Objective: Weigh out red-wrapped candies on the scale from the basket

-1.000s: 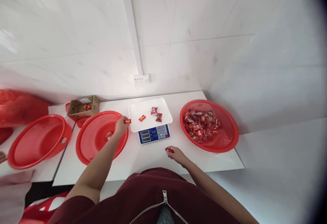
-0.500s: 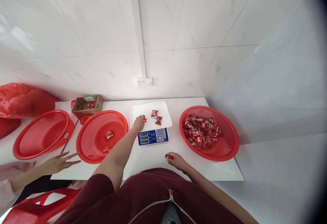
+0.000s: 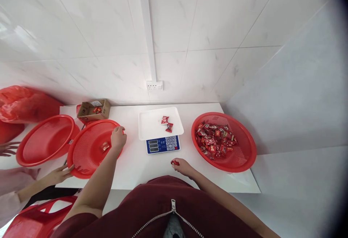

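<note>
My left hand [image 3: 118,137] hangs over the right rim of a shallow red mesh basket [image 3: 81,158] with its fingers curled shut; what it holds is hidden. One red wrapped candy [image 3: 104,146] lies in that basket. My right hand [image 3: 182,166] rests on the white table near its front edge and pinches a red candy [image 3: 174,162]. Between my hands stands a blue-faced scale [image 3: 163,144] with a white weighing tray [image 3: 150,127]; two red candies [image 3: 166,124] lie on it.
A red mesh basket [image 3: 246,158] with several candies sits at the right. Another person's hand [image 3: 58,174] grips the left basket's rim. A red basin [image 3: 40,147], a cardboard box [image 3: 94,108] and a red bag [image 3: 21,104] stand at the left.
My left hand took a candy from the scale tray and swung left over the mesh basket. The other person's hand reached that basket, which shifted left. My right hand barely moved.
</note>
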A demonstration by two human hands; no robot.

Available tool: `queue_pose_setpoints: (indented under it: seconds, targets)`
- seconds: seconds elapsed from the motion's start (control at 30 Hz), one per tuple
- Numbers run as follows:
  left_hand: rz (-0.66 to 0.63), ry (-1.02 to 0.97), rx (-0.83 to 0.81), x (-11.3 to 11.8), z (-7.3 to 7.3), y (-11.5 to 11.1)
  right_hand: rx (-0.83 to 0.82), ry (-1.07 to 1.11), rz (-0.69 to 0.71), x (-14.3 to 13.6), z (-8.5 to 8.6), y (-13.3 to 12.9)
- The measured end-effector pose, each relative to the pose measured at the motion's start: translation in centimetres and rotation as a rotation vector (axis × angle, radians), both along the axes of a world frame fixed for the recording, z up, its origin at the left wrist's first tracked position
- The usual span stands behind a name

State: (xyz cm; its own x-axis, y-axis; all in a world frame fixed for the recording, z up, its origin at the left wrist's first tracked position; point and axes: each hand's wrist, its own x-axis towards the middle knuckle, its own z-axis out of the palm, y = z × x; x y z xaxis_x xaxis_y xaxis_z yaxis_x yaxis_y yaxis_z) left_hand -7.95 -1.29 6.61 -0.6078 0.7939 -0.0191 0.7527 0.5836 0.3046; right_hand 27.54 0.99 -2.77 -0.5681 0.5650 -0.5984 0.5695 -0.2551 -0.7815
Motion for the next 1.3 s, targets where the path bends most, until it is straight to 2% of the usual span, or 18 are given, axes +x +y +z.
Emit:
queue_pose_setpoints:
  seconds: [0.1,0.3,0.37,0.5,0.67,0.77,0.83,0.93,1.0,1.07,1.13,1.2,1.3]
  targets:
    - [-0.048,-0.002,0.022,1.7,-0.7,1.6,0.003,-0.007,-0.021,0.3,-0.1,-0.1]
    - [-0.432,-0.154,-0.045,9.1,-3.7,8.5,0.0,-0.016,-0.072,1.5,-0.3,-0.5]
    - [-0.505,-0.184,-0.087,11.5,-4.6,11.1,-0.002,-0.003,-0.097,1.9,-0.3,-0.8]
    - [-0.548,-0.189,-0.156,14.7,-5.7,14.6,-0.018,-0.006,-0.17,3.0,-0.5,-1.5]
    - [-0.538,-0.165,-0.156,16.2,-6.0,15.2,-0.041,-0.052,-0.244,4.7,-1.2,-2.1]
    - [-0.501,-0.158,-0.1,15.6,-5.3,14.3,-0.044,-0.046,-0.238,5.0,-1.3,-2.1]
    - [-0.448,-0.139,-0.042,13.8,-4.2,13.1,-0.045,-0.031,-0.224,4.6,-1.1,-2.0]
    - [-0.3,-0.08,0.036,9.0,-1.8,9.7,-0.051,-0.004,-0.217,3.4,-0.7,-1.3]
    - [-0.161,-0.029,0.062,5.0,-0.2,6.3,-0.047,0.017,-0.222,2.3,-0.3,-0.7]
    - [-0.044,0.008,0.062,1.1,0.7,2.4,-0.041,0.04,-0.227,1.4,0.3,0.2]
    - [0.077,0.025,0.008,-2.1,0.6,-1.4,-0.027,0.087,-0.243,0.7,1.2,1.1]
    - [0.118,-0.026,-0.107,-4.0,-0.2,-4.3,-0.008,0.164,-0.274,0.3,2.4,2.1]
    - [0.192,-0.022,-0.184,-4.2,-1.7,-6.0,0.033,0.248,-0.343,0.6,4.1,3.9]
